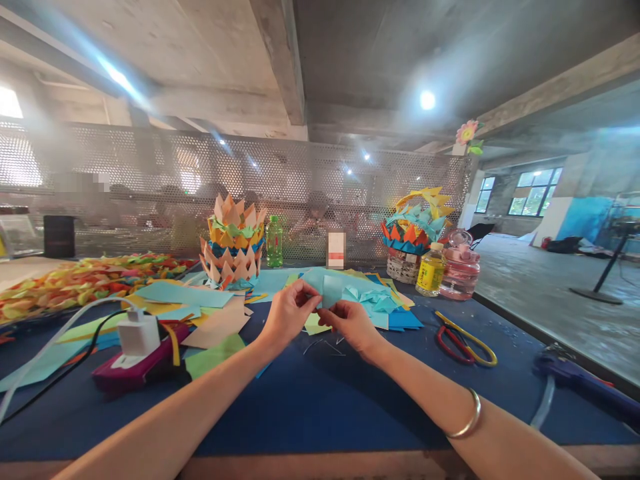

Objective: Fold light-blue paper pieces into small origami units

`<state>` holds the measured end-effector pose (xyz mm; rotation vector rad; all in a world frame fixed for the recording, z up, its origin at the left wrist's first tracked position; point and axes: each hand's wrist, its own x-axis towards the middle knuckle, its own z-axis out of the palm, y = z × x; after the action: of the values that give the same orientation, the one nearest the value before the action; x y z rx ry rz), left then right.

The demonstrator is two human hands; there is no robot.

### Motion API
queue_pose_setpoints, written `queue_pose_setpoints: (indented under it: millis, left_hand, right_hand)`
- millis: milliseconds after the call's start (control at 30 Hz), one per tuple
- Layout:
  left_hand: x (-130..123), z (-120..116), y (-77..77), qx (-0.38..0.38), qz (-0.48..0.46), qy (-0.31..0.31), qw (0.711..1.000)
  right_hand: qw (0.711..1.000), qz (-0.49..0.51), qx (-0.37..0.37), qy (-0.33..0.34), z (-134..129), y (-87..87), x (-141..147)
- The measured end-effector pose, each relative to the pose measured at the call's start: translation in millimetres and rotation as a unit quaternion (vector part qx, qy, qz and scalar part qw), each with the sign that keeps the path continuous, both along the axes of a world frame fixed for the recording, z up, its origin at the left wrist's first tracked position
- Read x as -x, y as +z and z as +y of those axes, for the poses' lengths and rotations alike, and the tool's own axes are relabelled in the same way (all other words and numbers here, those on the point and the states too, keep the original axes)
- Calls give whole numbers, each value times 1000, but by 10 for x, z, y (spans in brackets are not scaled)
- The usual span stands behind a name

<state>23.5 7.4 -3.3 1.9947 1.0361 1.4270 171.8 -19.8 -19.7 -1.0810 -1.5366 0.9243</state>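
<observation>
Both my hands meet over the middle of the blue table. My left hand (296, 307) pinches the left edge of a light blue sheet of paper (331, 291). The lower edge of that same sheet is between the closed fingers of my right hand (353, 325). Just behind and to the right lies a pile of folded light blue paper pieces (374, 300), on top of loose coloured sheets. A few thin pale strips (327, 348) lie on the table below my hands.
Red-and-yellow scissors (465, 343) and a blue glue gun (575, 373) lie at right. A purple power strip (135, 363) with a white charger (137, 333) sits left. Folded-paper crowns (233, 247), a yellow-labelled bottle (430, 272) and a pink jug (459, 272) stand behind.
</observation>
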Motion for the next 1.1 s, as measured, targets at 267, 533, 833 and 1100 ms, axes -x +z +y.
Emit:
queue_pose_setpoints:
  millis: [267,533,833,1100]
  left_hand:
    - [-13,-41,53,29,-40,-26,998]
    - [-11,-59,101,88,-125,-53,987]
    - [-11,-69,122,212,-175,-97,956]
    - [-6,-56,108,216,-174,-120,953]
  right_hand:
    - [999,-28,-15,1,51,-31,-26]
    - [998,-50,-22,7,39,-14,-42]
    - [995,-91,-35,6,92,-48,-90]
    - [995,-97,-10,0,69,-45,-78]
